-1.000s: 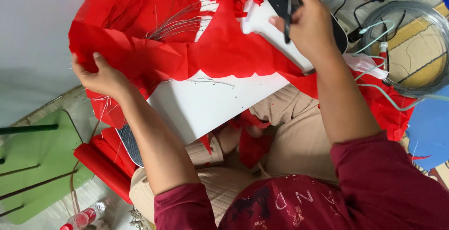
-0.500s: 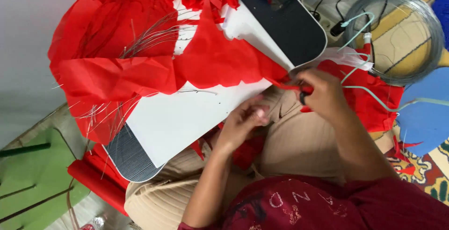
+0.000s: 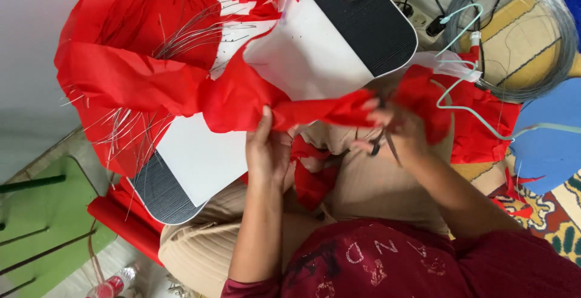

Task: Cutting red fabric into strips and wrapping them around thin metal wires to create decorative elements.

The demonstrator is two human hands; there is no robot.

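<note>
— Scissors (image 3: 382, 143) in the right hand (image 3: 402, 131), is it? They look closed around the handles, blades at the twisted red crepe paper (image 3: 242, 98).

— Yes, and the left hand (image 3: 266, 146) pinches that strip taut over the lap, near edge of the white board (image 3: 302, 62). A cutting step, I'd judge; next calls for steady tension.

— Anything in the way?

— Thin wires (image 3: 187, 34) far left, wire coil (image 3: 514, 31) far right, loose red scraps (image 3: 311, 183) underneath.

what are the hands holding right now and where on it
Left hand pinches the red crepe paper strip mid-length; right hand grips its end, with scissors.
</note>
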